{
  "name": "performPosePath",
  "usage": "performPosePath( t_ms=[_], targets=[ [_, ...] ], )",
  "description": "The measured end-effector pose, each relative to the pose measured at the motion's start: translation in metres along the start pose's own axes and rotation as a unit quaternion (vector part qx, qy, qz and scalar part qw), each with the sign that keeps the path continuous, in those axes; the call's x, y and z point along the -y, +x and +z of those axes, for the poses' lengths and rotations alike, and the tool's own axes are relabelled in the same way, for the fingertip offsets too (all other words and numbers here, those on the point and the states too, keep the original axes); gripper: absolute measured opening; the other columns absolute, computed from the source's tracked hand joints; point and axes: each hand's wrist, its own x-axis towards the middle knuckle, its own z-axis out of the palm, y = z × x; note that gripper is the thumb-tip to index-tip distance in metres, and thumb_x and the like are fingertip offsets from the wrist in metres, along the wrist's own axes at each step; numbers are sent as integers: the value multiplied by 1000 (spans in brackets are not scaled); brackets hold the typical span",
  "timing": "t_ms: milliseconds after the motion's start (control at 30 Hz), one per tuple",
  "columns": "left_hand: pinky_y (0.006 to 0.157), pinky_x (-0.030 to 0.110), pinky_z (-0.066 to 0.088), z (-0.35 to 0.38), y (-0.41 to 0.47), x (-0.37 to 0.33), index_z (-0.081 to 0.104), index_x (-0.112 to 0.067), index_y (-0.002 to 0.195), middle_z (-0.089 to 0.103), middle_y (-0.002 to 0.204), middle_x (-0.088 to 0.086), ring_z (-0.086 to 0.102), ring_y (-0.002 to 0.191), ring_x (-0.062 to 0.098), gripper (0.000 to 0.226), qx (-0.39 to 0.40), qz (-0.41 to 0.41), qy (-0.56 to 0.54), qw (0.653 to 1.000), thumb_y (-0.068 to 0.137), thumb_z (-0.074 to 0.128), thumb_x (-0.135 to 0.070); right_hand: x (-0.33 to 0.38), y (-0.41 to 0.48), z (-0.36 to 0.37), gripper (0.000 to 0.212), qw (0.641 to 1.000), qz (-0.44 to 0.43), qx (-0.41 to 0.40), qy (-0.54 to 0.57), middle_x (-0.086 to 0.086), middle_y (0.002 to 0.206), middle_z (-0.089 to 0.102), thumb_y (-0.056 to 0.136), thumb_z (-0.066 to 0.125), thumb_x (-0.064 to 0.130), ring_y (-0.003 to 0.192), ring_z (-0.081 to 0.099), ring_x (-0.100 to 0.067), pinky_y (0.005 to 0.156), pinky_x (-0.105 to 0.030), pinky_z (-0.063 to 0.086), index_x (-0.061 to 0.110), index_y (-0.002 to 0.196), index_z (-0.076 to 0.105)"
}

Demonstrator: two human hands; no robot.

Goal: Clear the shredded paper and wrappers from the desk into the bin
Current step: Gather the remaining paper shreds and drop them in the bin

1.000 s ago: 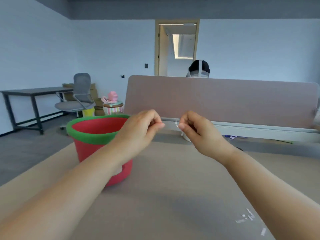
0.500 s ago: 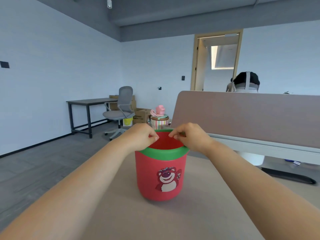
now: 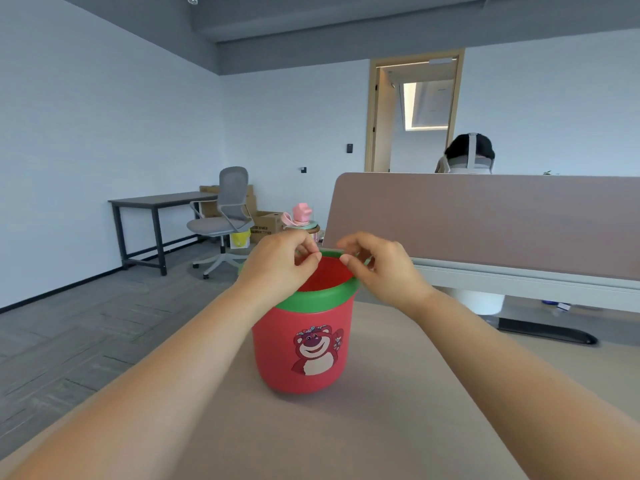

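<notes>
Bin (image 3: 273, 348) upright mid-desk (image 3: 381, 427): red wall, green rim, pink bear print (image 3: 314, 349) facing near (no text on it). Left hand (image 3: 277, 268) and right hand (image 3: 381, 268) are over the bin mouth, close together, fingers curled toward thumbs. Can't tell if either pinches paper. Lettering on the far cardboard box (image 3: 265, 225) is unreadable.

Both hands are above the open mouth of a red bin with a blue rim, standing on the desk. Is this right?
No: the head view shows the rim of the red bin is green, not blue. The left hand and right hand are above its mouth; it stands on the desk.
</notes>
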Motion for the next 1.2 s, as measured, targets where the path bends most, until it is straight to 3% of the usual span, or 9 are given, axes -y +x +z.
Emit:
performPosePath(
  t_ms=[133,300,400,500,600,733,900,1033,1200],
  targets=[
    [65,27,46,25,-4,-32,61,-20,76,55,68,-13,54,67,4,5,-20,102,-32,994,81,59,-21,-19,-39,-35,4,999,12,-38,-23,13,63,51,87,56,13,56,46,-5,54,-12,37,14,88,60],
    [65,29,48,89,-19,-85,59,-21,75,55,71,-14,52,67,4,14,67,199,-104,972,77,50,-31,-54,-114,-90,7,992,95,-11,-84,10,63,56,86,56,11,59,49,-6,55,-10,37,14,84,61],
    [68,32,50,141,-35,-116,59,-22,75,56,73,-12,54,68,8,10,151,207,-143,956,78,53,-29,-73,-166,-127,7,977,173,-3,-126,4,66,61,86,56,12,60,49,-6,56,-10,37,15,84,63],
    [76,34,50,186,-57,-145,62,-21,87,58,83,-10,58,75,10,7,262,217,-143,930,83,60,-26,-87,-214,-161,8,955,246,8,-163,9,63,57,84,58,14,61,49,-4,57,-9,37,19,82,64],
    [84,29,47,220,-78,-169,59,-19,112,55,100,-4,55,87,10,36,394,246,-98,880,82,63,-38,-98,-252,-183,8,930,316,67,-177,11,69,56,83,62,20,62,50,-6,60,-10,38,27,86,64],
    [82,29,44,245,-90,-186,50,-23,128,41,101,-4,54,96,17,62,507,263,-46,819,74,69,-47,-107,-283,-193,20,895,368,169,-186,5,84,54,84,61,18,69,50,-8,64,-7,37,18,104,66],
    [83,25,42,259,-89,-195,54,-26,124,44,101,-3,54,90,13,45,529,265,-73,803,82,65,-36,-117,-304,-205,22,844,453,133,-254,3,88,58,83,48,6,73,51,-13,68,-18,40,21,84,64],
    [78,23,44,270,-94,-202,66,-19,103,49,92,-6,52,79,8,24,502,275,-115,812,82,66,-31,-109,-306,-204,17,866,434,128,-214,16,67,51,79,57,3,58,45,3,54,-2,37,10,86,70],
    [71,22,40,273,-101,-202,67,-13,91,53,85,-4,47,75,9,18,444,293,-122,838,83,64,-29,-100,-300,-186,15,898,408,133,-103,15,67,58,78,63,3,58,54,6,59,-2,40,13,85,72]
  ],
)
